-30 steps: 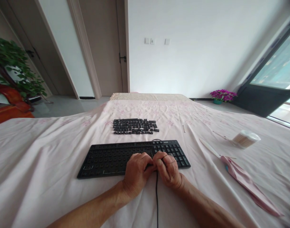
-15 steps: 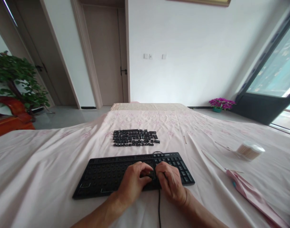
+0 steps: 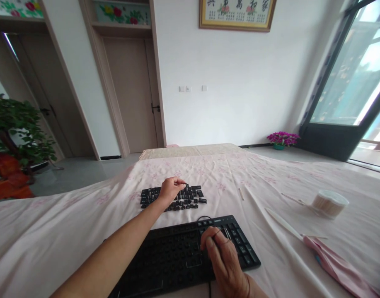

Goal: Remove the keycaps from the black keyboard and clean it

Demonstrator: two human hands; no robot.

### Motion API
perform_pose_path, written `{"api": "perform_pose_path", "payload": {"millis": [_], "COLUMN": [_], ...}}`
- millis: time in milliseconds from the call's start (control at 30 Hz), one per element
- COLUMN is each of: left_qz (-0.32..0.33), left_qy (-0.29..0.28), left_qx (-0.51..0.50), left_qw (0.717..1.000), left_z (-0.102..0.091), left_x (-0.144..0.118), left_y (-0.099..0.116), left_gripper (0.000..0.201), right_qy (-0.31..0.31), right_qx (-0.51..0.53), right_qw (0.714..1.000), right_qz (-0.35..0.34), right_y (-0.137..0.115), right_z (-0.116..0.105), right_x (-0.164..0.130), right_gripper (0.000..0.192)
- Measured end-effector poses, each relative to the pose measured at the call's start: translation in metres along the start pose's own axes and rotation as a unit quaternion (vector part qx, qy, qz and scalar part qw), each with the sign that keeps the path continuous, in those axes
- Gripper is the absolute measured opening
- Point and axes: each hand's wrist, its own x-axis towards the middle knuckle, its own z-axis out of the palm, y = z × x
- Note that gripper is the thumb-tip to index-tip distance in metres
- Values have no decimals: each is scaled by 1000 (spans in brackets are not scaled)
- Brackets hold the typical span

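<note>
Left hand (image 3: 171, 189) beyond keyboard (image 3: 174, 246), fingertips at loose keycaps (image 3: 187, 202), grasp unclear | right hand (image 3: 224, 257) over keyboard, clenched around wire tool (image 3: 227, 233) | risk: low left wrist could scatter keycaps

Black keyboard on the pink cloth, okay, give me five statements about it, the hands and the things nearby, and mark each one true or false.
1. The bare left hand is at the loose black plastic keycaps. True.
2. The bare right hand is over the long black keyboard. True.
3. Both hands are over the keycaps. False: only the left hand is there.
4. The round clear tub of thin pale sticks is right of the keyboard. True.
5. Every keycap sits on the keyboard. False: many lie loose beyond it, on the pale pink cloth.
</note>
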Motion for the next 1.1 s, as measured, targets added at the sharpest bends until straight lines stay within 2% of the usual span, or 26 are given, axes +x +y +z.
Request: {"api": "perform_pose_path", "payload": {"millis": [100, 200, 333, 433, 667, 900, 1100], "left_qz": [-10, -20, -40, -60, -49, -57, -53], "left_qy": [15, 14, 0, -10, -34, -77, -98], "left_qx": [38, 74, 133, 186, 285, 322, 306], "left_qw": [999, 997, 990, 981, 957, 942, 945], "left_z": [18, 37, 60, 69, 74, 78, 64], "left_x": [34, 57, 73, 80, 85, 86, 90], "left_y": [-6, -11, -17, -21, -25, -26, -32], "left_gripper": [12, 11, 11, 10, 8, 9, 16], "right_qy": [3, 7, 9, 7, -7, -8, 1], "right_qx": [0, 1, 7, 9, 18, 28, 31], "right_qw": [1000, 1000, 1000, 1000, 1000, 999, 999], "right_qz": [2, 8, 17, 17, 16, 35, 42], "right_y": [-3, -5, -3, 1, 6, 9, 5], "right_z": [-2, -3, -3, -2, 0, 1, 0], "right_x": [2, 4, 7, 7, 5, 6, 6], "right_gripper": [31, 31, 31, 30, 28, 25, 27]}}
